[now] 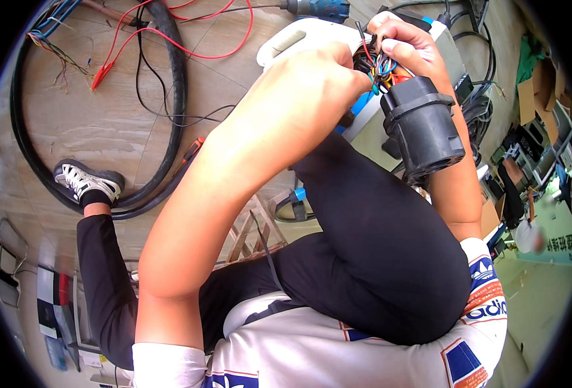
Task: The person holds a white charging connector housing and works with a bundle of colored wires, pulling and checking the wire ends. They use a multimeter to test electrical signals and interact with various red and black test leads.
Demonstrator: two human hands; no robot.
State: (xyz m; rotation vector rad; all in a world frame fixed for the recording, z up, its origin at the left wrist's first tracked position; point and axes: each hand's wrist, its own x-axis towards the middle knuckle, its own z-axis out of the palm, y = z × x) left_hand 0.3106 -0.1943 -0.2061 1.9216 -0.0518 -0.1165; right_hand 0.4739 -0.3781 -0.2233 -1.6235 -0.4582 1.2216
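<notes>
white shirt, blue-orange panels | black trousers | black sock | white-black shoe

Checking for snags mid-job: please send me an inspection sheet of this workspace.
Surface: tiled floor; the work is held up above it.
Work items: black connector, coloured wires at its upper end.
Clutter: blue drill; orange tool beside the cable loop.
Hands: left hand at the wires, grip hidden; right hand pinching wires.
Cables: thick black cable looped on the floor; red lead crossing it.
Surroundings: cardboard at right.
</notes>
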